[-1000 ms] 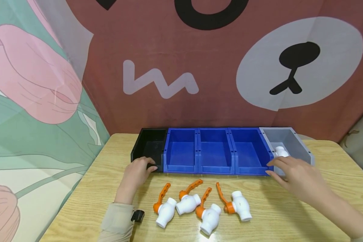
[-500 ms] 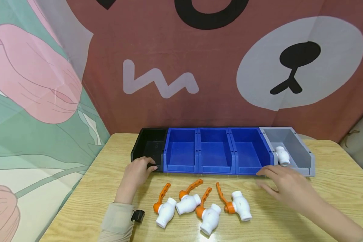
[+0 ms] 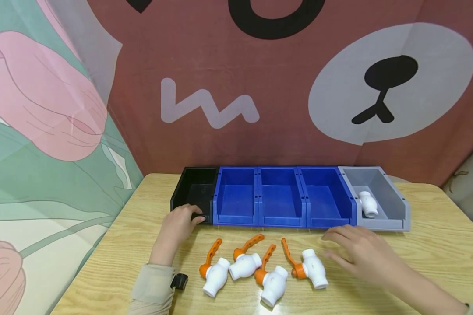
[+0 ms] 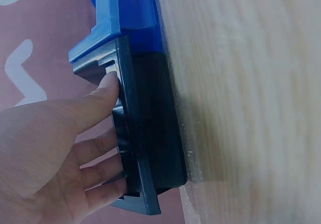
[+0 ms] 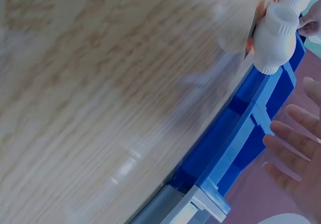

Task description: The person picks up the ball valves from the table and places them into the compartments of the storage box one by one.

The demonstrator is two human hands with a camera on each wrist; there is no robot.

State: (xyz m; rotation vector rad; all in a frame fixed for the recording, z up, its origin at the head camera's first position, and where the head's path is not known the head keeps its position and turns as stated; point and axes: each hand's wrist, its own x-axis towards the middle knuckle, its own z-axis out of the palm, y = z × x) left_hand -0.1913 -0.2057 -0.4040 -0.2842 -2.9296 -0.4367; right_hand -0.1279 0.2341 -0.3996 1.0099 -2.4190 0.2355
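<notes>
My left hand grips the front lip of the black bin; in the left wrist view the thumb and fingertips touch its rim. My right hand hovers above the table in front of the bins, holding nothing, its fingers loosely extended and apart. Nearest to it lies a white ball valve with an orange lever handle. Several more such valves lie to its left, among them one ball valve closest to the front. Inside the grey bin lies another white valve; no handle shows on it.
Three blue bins stand between the black and grey ones, all in one row at the back of the wooden table. Behind them hangs a printed cloth. A black band shows by the left cuff.
My right hand has drawn back from the grey bin, moving left and toward the front, uncovering the white valve inside. The left hand stays on the black bin.
</notes>
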